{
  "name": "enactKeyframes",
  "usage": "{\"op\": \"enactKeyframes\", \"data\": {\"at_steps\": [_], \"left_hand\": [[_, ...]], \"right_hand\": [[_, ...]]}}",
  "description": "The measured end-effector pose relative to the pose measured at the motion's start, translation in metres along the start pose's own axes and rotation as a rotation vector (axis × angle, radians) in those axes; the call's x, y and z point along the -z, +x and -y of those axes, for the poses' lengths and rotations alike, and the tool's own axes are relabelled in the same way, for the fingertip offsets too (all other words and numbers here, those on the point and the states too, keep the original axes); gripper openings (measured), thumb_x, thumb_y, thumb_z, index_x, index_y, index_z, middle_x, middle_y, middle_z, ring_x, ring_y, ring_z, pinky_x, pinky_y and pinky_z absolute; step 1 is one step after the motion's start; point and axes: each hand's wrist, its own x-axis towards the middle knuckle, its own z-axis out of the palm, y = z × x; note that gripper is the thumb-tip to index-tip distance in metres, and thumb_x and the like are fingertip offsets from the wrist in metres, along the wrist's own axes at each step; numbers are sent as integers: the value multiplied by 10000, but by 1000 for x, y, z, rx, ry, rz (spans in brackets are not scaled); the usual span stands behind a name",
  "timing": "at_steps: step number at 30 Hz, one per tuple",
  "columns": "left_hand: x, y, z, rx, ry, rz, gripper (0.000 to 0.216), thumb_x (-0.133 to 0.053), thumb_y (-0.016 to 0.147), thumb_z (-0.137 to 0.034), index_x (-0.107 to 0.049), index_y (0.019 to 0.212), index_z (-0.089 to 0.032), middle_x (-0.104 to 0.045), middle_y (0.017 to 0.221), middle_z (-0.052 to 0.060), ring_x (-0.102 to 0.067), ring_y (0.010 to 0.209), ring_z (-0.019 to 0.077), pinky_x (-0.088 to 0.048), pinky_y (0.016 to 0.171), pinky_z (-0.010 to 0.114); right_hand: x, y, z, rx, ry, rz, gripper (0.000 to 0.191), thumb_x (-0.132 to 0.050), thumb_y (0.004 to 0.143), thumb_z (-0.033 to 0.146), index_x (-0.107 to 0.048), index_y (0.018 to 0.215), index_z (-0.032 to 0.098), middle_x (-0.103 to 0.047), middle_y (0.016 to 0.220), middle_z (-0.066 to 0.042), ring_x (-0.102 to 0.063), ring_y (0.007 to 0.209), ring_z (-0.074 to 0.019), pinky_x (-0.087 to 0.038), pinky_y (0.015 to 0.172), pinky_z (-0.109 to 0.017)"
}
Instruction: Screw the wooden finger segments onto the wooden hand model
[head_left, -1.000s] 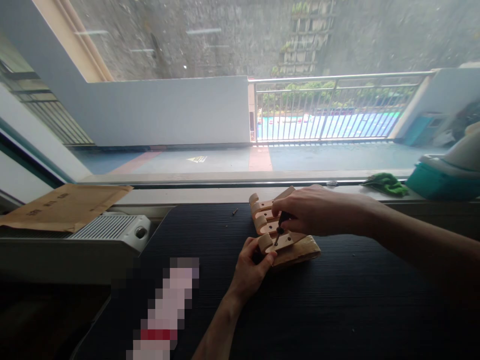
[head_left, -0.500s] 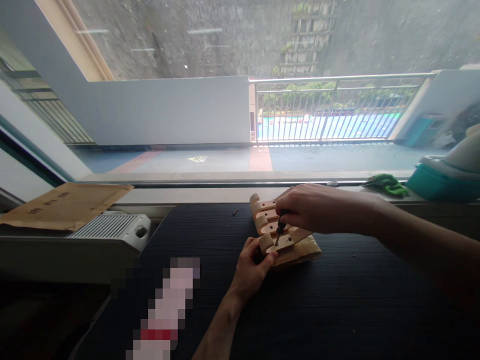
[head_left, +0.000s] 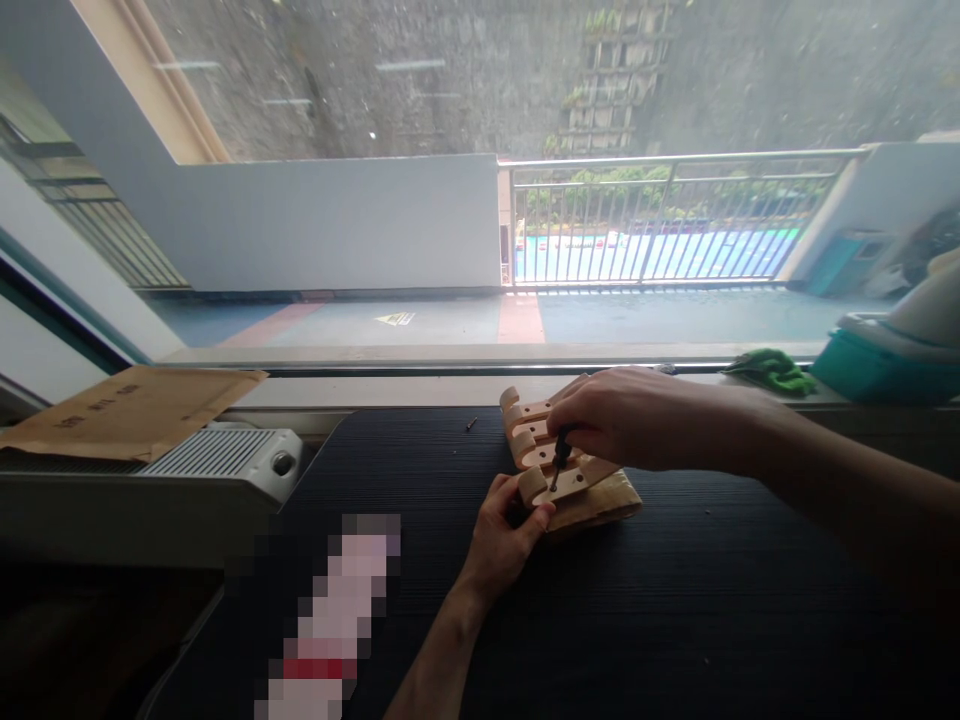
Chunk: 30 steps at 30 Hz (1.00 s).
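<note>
A small wooden rack with several curved hook pieces lies on a black ribbed mat by the window. My left hand grips its near-left end, thumb pressed on the nearest hook. My right hand is closed round a small dark screwdriver, its tip set down on the nearest hook piece. Most of the tool's handle is hidden in my fingers.
A tiny screw lies on the mat left of the rack. A white finned unit and a brown envelope sit at the left. A green cloth and a teal-and-white object rest on the sill at right.
My right hand has shifted slightly on the screwdriver, turning a little over the hook. The rack and my left hand have stayed put.
</note>
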Motion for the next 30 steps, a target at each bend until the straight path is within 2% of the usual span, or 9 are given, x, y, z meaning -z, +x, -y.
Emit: {"op": "enactKeyframes", "data": {"at_steps": [4, 6, 12, 17, 25, 30], "left_hand": [[0, 0, -1, -20, 12, 3, 251, -636, 793, -273, -661, 1037, -219, -533, 915, 4, -550, 867, 148, -450, 795, 238], [0, 0, -1, -22, 5, 7, 263, -628, 800, -269, -654, 1057, -225, -525, 919, 0, -549, 863, 143, -445, 796, 237], [0, -2, -1, -44, 15, 11, 246, -634, 791, -256, -647, 1034, -221, -521, 938, 6, -538, 868, 152, -446, 798, 251], [-1, -3, -1, -43, 15, 3, 211, -629, 787, -245, -634, 997, -219, -530, 952, 13, -542, 876, 161, -452, 803, 254], [-4, -4, -4, -19, 49, -78, 214, -634, 766, -232, -609, 978, -219, -580, 910, 0, -551, 849, 157, -442, 784, 247], [-5, -4, -5, 2, 74, -74, 158, -629, 770, -265, -608, 911, -197, -595, 872, 9, -547, 864, 173, -441, 778, 254]], "right_hand": [[-4, 3, -4, -7, -9, -9, 211, -452, 826, 153, -641, 734, 166, -649, 710, -27, -516, 599, -102, -316, 562, -225], [-6, 3, -7, -18, -8, -23, 228, -444, 852, 192, -647, 754, 162, -651, 721, -34, -524, 606, -108, -324, 563, -226], [-18, -3, -10, -13, 83, -147, 262, -436, 886, 231, -686, 956, 194, -668, 840, -48, -573, 696, -137, -380, 633, -241], [-40, -6, -15, 23, 248, -311, 337, -422, 913, 240, -608, 1192, 281, -626, 1056, -47, -587, 827, -140, -418, 688, -245], [-69, -6, -30, 46, 322, -505, 271, -474, 913, 309, -642, 1119, 252, -635, 1023, -56, -579, 865, -172, -441, 719, -285], [-78, -6, -39, 37, 298, -587, 254, -445, 928, 297, -651, 1046, 205, -635, 1005, -67, -574, 872, -173, -433, 745, -290]]}}
